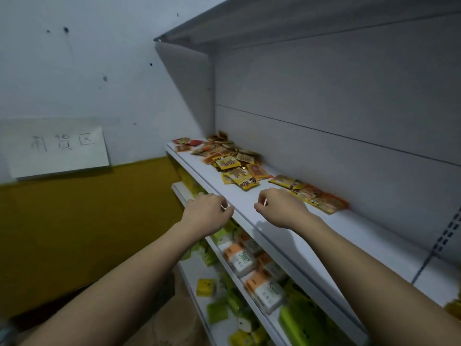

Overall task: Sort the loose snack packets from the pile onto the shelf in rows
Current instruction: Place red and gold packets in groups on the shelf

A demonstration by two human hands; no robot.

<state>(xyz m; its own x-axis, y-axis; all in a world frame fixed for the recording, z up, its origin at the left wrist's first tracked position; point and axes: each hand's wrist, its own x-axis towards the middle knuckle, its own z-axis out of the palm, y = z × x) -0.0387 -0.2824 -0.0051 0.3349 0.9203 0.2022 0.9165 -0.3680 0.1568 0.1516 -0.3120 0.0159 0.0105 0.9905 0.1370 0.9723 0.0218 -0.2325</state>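
Your left hand [208,213] hovered at the front edge of the shelf [294,236], its fingers curled under with nothing visibly in them. Your right hand [279,208] sat just over the shelf beside it, fingers likewise curled inward; a thin pale sliver showed at its thumb, too small to tell what it was, so whether it pinched anything cannot be told. The two hands were near each other but apart.

The pile of snack packets [232,158] lay heaped toward the shelf's far left end, stretching from the back panel out to near the middle of the shelf, packets overlapping at mixed angles with no shared direction. The nearest yellow ones pointed their long sides roughly toward you.

A short row of packets [311,193] lay just beyond your right hand, close to the back panel. Its long axis ran along the shelf, from the pile's side toward the right, the packets overlapping flat.

Below, lower shelves held orange-and-white packs [239,258] and green packs [217,313]. A paper sign [59,148] hung on the wall at left.
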